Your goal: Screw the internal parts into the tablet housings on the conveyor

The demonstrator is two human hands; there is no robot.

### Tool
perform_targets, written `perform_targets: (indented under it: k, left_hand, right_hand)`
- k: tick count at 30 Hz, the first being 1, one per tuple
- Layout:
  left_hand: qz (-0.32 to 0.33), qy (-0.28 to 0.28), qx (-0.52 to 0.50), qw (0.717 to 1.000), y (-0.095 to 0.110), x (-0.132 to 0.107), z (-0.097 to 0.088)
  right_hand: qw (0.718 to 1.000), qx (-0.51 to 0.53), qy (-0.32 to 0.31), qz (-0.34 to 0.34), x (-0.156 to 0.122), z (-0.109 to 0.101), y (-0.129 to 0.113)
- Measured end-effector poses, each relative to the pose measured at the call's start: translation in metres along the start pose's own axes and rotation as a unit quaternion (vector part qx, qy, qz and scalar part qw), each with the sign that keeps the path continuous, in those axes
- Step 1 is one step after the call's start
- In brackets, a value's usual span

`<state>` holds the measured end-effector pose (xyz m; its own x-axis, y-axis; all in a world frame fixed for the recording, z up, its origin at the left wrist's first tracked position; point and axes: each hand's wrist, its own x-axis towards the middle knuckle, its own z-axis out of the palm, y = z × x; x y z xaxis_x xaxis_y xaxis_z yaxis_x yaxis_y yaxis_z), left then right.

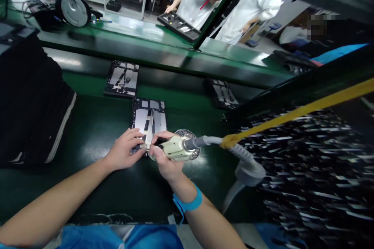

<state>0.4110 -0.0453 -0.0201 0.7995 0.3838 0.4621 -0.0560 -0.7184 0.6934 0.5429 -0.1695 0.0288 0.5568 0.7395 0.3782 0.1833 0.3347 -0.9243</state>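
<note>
An opened tablet (159, 118) with silver battery panels and dark flex cables lies in front of me on the green work surface. My left hand (124, 149) grips its lower left edge, fingers and thumb bent over the small parts there. My right hand (171, 169) is wrapped round a pale green electric screwdriver (174, 148), its front end at the tablet's lower edge. The screwdriver's tip is hidden by my fingers. A grey cable (210, 140) runs from its back end to the right. Partly behind the screwdriver is a round metal mesh dish (184, 133).
Similar opened tablets lie farther back, one at left (124, 79) and one at right (223, 93). A black stack (32, 105) stands at left. A yellow strap (292, 114) holds the cable at right, beside many blurred dark pieces (309, 179). People stand beyond the ledge.
</note>
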Motion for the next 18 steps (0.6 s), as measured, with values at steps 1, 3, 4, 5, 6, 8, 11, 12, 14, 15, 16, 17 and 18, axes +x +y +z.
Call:
perform_targets:
  k: [1,3,4,5,6,8,11,12,14,15,16,17,18]
  left_hand:
    - [0.000,-0.019,0.009,1.000,0.000,-0.001,-0.001]
    - [0.000,-0.063,0.033,0.997,0.000,-0.002,-0.001]
    - [-0.001,-0.085,0.046,0.995,-0.001,-0.003,-0.001]
    - [-0.001,-0.105,0.059,0.993,-0.002,-0.003,-0.002]
    - [0.001,-0.123,0.071,0.990,-0.003,-0.004,-0.002]
    - [0.006,-0.142,0.093,0.985,-0.005,-0.005,-0.002]
    - [0.010,-0.149,0.118,0.982,-0.008,-0.006,0.000]
    - [0.010,-0.145,0.125,0.981,-0.010,-0.006,0.001]
    - [0.012,-0.130,0.143,0.981,-0.018,-0.001,0.005]
    - [0.014,-0.117,0.156,0.981,-0.024,0.006,0.007]
    - [0.015,-0.103,0.173,0.979,-0.032,0.015,0.009]
    - [0.015,-0.087,0.192,0.977,-0.041,0.027,0.011]
    - [0.014,-0.070,0.211,0.975,-0.051,0.043,0.013]
  right_hand:
    - [1.000,0.006,0.002,0.003,0.000,0.000,0.001]
    - [1.000,0.016,0.009,0.009,0.000,0.000,0.003]
    - [1.000,0.020,0.012,0.014,0.001,0.000,0.003]
    - [0.999,0.024,0.014,0.019,0.001,-0.002,0.002]
    - [0.999,0.028,0.017,0.022,0.002,-0.005,0.001]
    - [0.999,0.037,0.031,0.015,0.004,-0.013,-0.004]
    - [0.996,0.033,0.086,-0.017,0.009,-0.032,-0.013]
    - [0.993,0.023,0.110,-0.025,0.010,-0.038,-0.016]
    - [0.988,-0.005,0.151,-0.027,0.014,-0.049,-0.019]
    - [0.986,-0.020,0.163,-0.024,0.016,-0.052,-0.020]
    - [0.985,-0.035,0.169,-0.020,0.017,-0.055,-0.020]
    - [0.984,-0.047,0.169,-0.017,0.018,-0.057,-0.019]
    - [0.984,-0.058,0.166,-0.017,0.018,-0.058,-0.018]
